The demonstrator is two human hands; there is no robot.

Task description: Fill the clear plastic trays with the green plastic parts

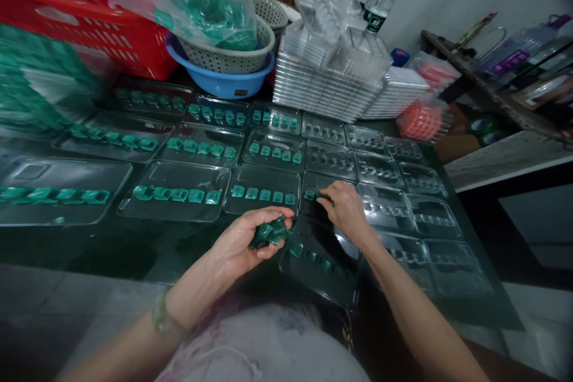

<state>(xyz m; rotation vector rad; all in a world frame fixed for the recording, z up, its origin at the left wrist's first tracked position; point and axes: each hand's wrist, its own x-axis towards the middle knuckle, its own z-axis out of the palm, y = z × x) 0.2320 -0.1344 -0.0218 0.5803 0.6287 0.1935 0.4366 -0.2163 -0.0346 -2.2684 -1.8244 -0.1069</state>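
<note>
One pale bracelet circles the left wrist, nearest the wearer; clock hours here run from the left hand, twelve pointing away.

At four o'clock a near tray holds a few green pieces, its far side dim with reflection. The left hand is cupped, fingers curled round a small heap of glossy green pieces. At two o'clock the right hand has thumb and fingers drawn close together over the middle tray, just beside a green piece in it; whether something sits in the pinch, I cannot tell.

The pieces look hard, light and probably slippery against each other, so a fingertip pinch on two opposite sides should serve best. The trays seem thin and springy, better taken by the rim.

Farther out on the dark tabletop, filled trays spread from nine to twelve o'clock, each with a row of green pieces; clear trays with moulded pockets lie around two. Beyond stand a blue basin near twelve and a stack of clear plastic at one.
</note>
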